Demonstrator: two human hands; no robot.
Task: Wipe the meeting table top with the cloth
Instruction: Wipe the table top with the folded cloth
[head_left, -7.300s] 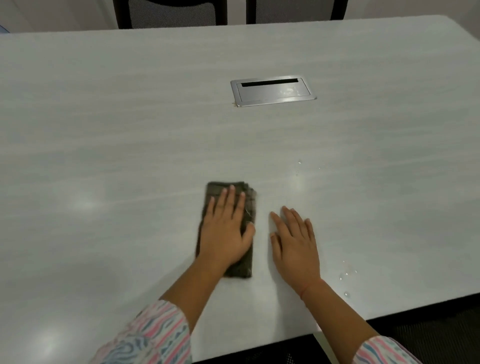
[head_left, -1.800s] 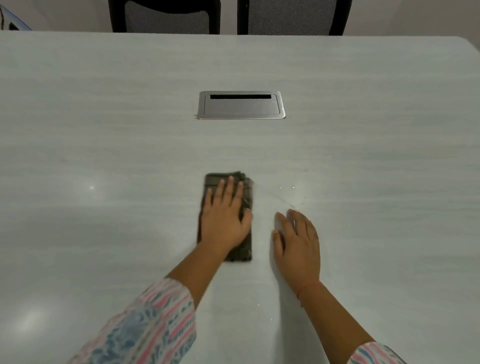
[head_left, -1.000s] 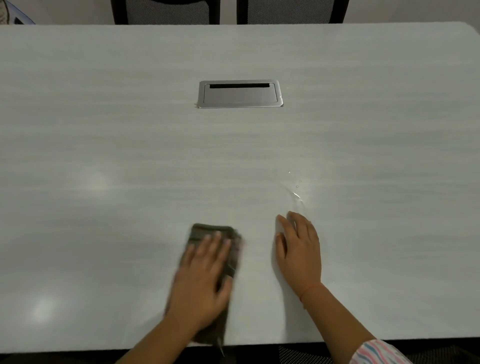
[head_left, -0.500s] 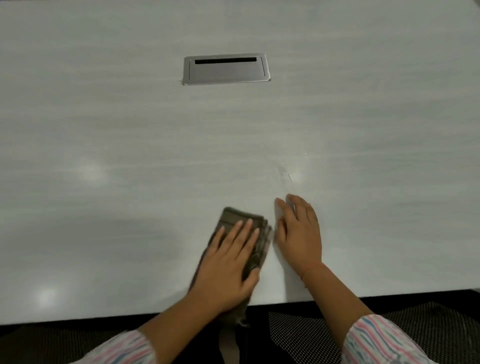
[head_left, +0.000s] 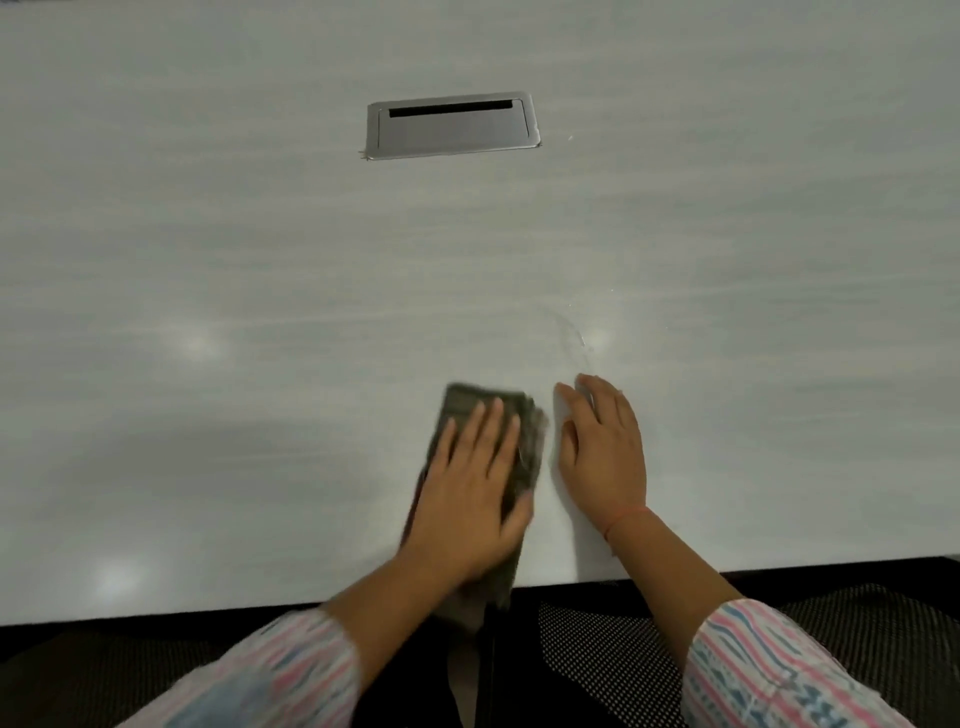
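1. At the table's (head_left: 208, 234) near edge, my left hand (head_left: 467, 493) lies flat, fingers straight, pressing the folded cloth (head_left: 527, 441) down so it drags evenly.
2. Just beside it, right hand (head_left: 605, 457) flat on the top, holding nothing, probably bracing me.
3. Cable hatch (head_left: 452, 127) farther back: lid closed, contents hidden.

the surface (head_left: 208, 234) is finished smooth in pale grey with faint wood-like streaks, and a soft gloss is shown by the blurred light spots mirrored in it. a thin wet smear (head_left: 574, 338) is seen glistening on it. the inset plate (head_left: 452, 127) is made of brushed silver metal with a satin sheen. the cloth (head_left: 467, 402) is a dark olive woven fabric, matt and thickly folded. the sleeves (head_left: 769, 670) are made of soft printed fabric. black mesh (head_left: 597, 649) is seen below the edge.
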